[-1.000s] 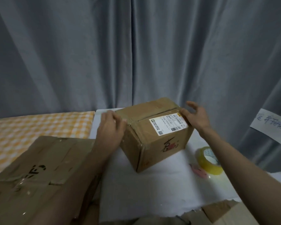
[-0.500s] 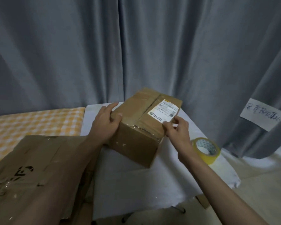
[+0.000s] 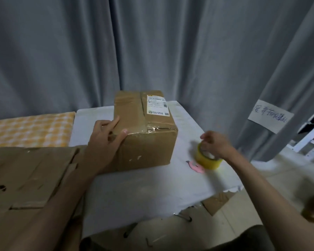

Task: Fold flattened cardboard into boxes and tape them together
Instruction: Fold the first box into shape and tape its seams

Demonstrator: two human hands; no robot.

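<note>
A brown cardboard box (image 3: 149,147) with a white shipping label on top stands on the white table (image 3: 138,189). My left hand (image 3: 105,136) rests on the box's near left corner, fingers spread over the top edge. My right hand (image 3: 214,144) is over the yellow tape roll (image 3: 208,161) to the right of the box, its fingers curled onto the roll's top rim. A pink box cutter (image 3: 195,166) lies just left of the roll. Flattened cardboard (image 3: 29,178) lies at my left.
A grey curtain (image 3: 152,51) hangs close behind the table, with a handwritten paper note (image 3: 270,115) pinned on it at right. An orange checked cloth (image 3: 29,125) covers the surface at far left. Cardboard scraps (image 3: 217,201) lie on the floor at right.
The box has been turned so its label now points away from me. My right hand left the box and moved right onto the tape roll. My left hand stayed on the box.
</note>
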